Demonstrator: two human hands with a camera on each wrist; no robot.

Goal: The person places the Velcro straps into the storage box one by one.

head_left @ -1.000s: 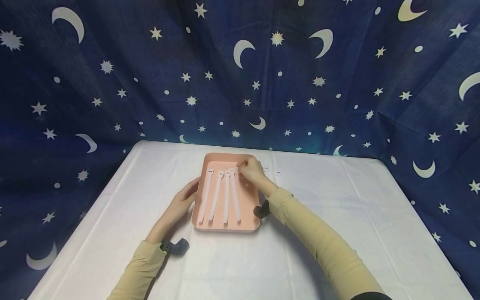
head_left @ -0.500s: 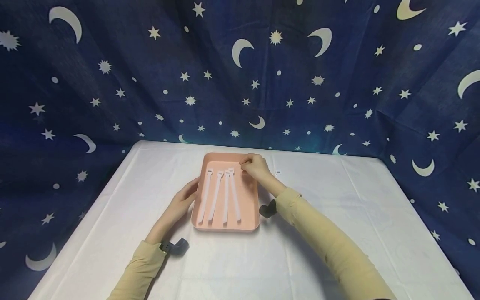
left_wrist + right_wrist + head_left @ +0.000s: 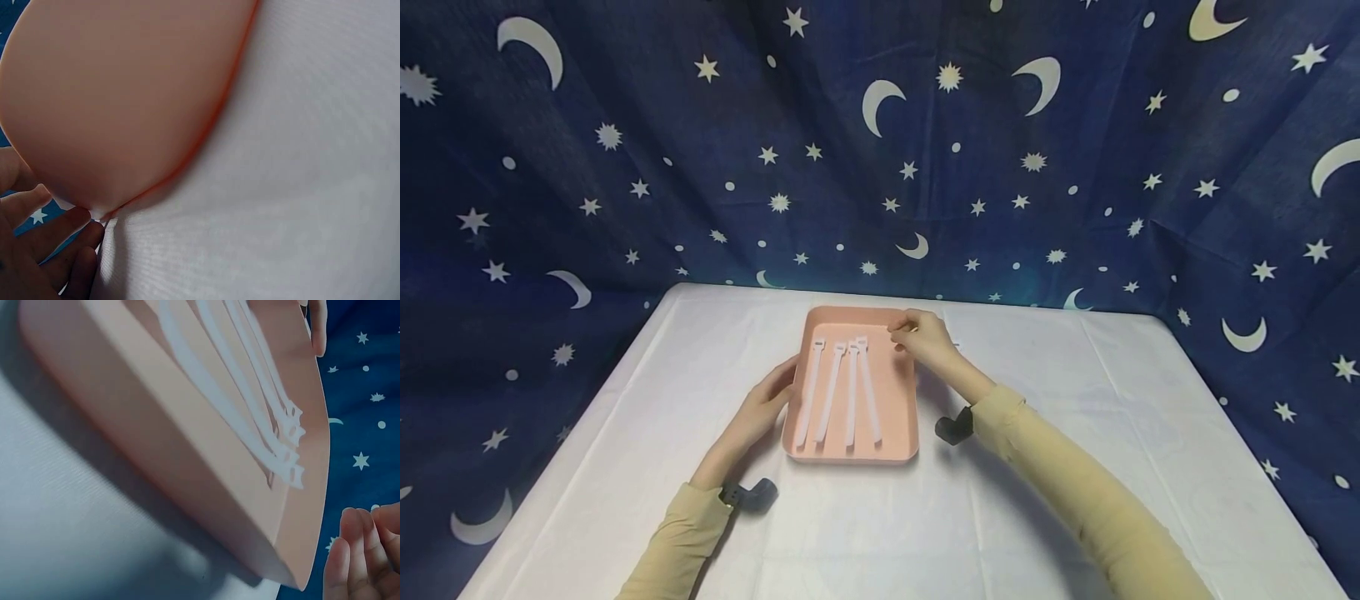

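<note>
4 white straps lie in a pink tray

The tray sits on the white table, its long sides running away from the person. Inside, the straps lie lengthwise, slotted heads toward the far wall and tails toward the near wall. The leftmost head stands a little apart; the other 3 are close together, while the tails fan out.

The left hand is at the tray's left side, its fingers slightly spread and touching the outside of the wall. The right hand is over the far right corner, fingers loosely bent and held close together; the right wrist view shows them apart from the tray wall. A small white item lies on the table just beyond that hand, mostly hidden, too small to identify.

Both arms wear tan sleeves, with a dark device at each wrist, such as the left device. Behind the table hangs a dark blue curtain patterned with pale moons and stars.
</note>
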